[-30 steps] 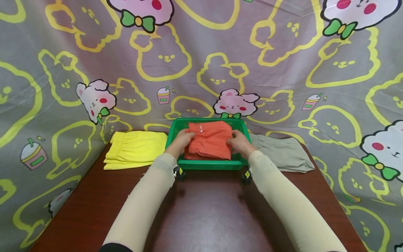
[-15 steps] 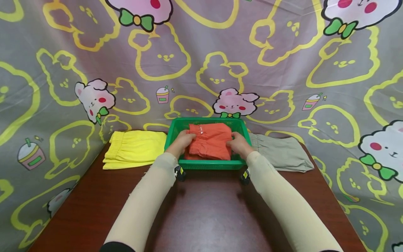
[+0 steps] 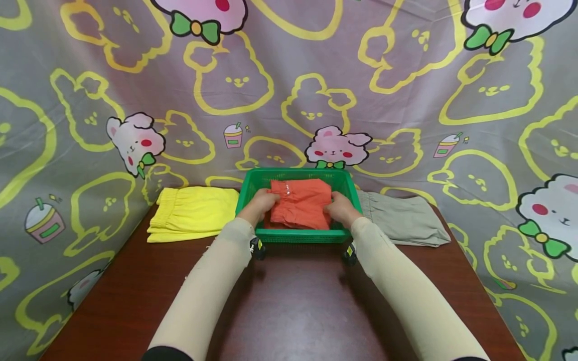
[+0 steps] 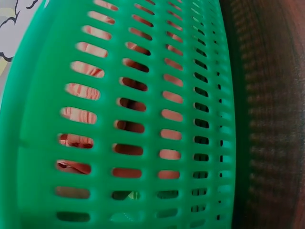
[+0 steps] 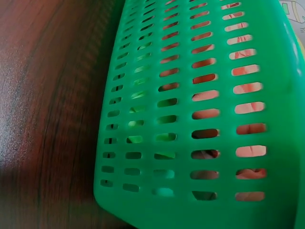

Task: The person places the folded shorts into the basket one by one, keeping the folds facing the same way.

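From where I stand, a folded orange garment (image 3: 301, 203) lies inside the green basket (image 3: 307, 233), its gathered band toward the left, with a few small pale marks near the top of that band. A bit more reddish cloth peeks out at its lower left; I can't tell whether it belongs to the same piece. The left hand (image 3: 262, 203) pinches the garment's left edge, thumb laid over the top, and the right hand (image 3: 343, 208) grips the opposite edge. Seen from either wrist, the basket's slotted wall gives only broken glimpses of what is inside, so the fingertips are mostly hidden there.

The basket sits toward the back of the dark reddish-brown desk (image 3: 293, 301), between a folded yellow garment (image 3: 194, 213) on the left and a folded grey one (image 3: 406, 220) on the right. Behind them hangs a cartoon-printed curtain (image 3: 271, 75).
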The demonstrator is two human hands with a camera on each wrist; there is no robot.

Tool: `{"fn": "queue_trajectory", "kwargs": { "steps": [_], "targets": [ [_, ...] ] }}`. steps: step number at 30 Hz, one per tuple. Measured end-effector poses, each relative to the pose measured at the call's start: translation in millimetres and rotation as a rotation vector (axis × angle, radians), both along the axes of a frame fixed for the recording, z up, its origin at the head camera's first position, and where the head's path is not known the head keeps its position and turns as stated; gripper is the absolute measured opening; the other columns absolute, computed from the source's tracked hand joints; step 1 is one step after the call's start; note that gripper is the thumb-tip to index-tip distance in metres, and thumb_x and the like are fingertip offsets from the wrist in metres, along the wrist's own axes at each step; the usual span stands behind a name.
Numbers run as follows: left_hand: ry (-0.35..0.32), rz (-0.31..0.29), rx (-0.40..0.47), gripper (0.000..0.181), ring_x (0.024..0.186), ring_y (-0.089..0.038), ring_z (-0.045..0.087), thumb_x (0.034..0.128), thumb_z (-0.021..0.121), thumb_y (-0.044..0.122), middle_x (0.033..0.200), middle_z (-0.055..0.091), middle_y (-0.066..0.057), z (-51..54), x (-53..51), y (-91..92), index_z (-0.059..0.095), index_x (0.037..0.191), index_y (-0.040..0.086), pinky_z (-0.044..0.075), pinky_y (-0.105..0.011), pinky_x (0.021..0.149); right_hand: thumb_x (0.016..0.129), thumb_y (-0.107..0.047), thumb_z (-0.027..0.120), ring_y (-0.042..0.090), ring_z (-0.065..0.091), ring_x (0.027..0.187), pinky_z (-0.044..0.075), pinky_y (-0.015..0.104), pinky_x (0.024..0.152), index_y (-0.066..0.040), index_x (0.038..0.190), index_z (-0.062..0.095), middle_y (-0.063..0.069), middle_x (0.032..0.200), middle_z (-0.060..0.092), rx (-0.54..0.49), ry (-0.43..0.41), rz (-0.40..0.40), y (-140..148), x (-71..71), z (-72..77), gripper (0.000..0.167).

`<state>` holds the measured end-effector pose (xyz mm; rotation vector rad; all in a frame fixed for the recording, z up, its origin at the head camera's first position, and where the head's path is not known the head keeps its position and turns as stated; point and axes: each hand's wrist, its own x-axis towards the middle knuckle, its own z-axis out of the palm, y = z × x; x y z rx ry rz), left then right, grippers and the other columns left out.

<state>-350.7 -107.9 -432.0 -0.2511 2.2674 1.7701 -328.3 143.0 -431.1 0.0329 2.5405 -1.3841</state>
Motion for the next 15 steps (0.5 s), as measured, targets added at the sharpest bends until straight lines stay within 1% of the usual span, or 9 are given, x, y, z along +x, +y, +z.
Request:
{"fn": "queue_trajectory", "kwargs": {
  "steps": [4, 6, 10, 15],
  "targets": [
    [0.009, -0.005, -0.049, 0.039, 0.101, -0.024, 0.051, 0.1008, 0.055, 0.010, 0.124, 0.055, -0.013, 1.0, 1.9, -0.4, 0.052, 0.137, -0.005, 0.047, -0.037, 0.089, 0.092, 0.001, 0.051, 0.031, 0.052, 0.106, 0.046, 0.036, 0.074, -0.003, 0.159, 0.028, 0.016, 0.145, 0.047, 0.023, 0.004, 0.025, 1.3, -0.2, -1.2, 0.071],
    [0.016, -0.008, -0.073, 0.039, 0.101, -0.025, 0.051, 0.1003, 0.055, 0.010, 0.123, 0.054, -0.013, 0.8, 2.8, -0.8, 0.052, 0.136, -0.005, 0.047, -0.037, 0.088, 0.089, 0.003, 0.050, 0.033, 0.050, 0.112, 0.045, 0.037, 0.076, -0.003, 0.160, 0.026, 0.016, 0.147, 0.045, 0.042, 0.006, 0.039, 2.0, -0.3, -2.0, 0.075],
    [0.031, -0.019, -0.090, 0.037, 0.098, -0.026, 0.051, 0.0993, 0.054, 0.008, 0.120, 0.054, -0.014, -1.3, 4.1, -2.0, 0.053, 0.133, -0.006, 0.047, -0.036, 0.083, 0.088, 0.006, 0.048, 0.033, 0.049, 0.112, 0.044, 0.037, 0.077, -0.001, 0.159, 0.027, 0.017, 0.146, 0.046, 0.070, -0.001, 0.060, 2.0, -1.2, -3.9, 0.075],
    [0.038, -0.021, -0.117, 0.036, 0.094, -0.026, 0.050, 0.0970, 0.055, 0.006, 0.116, 0.052, -0.014, -2.6, 3.5, -3.1, 0.054, 0.130, -0.007, 0.046, -0.035, 0.079, 0.088, 0.005, 0.050, 0.031, 0.051, 0.107, 0.044, 0.036, 0.074, -0.001, 0.155, 0.035, 0.017, 0.139, 0.050, 0.094, -0.016, 0.051, 0.7, -1.7, -4.3, 0.068]
  ]
}}
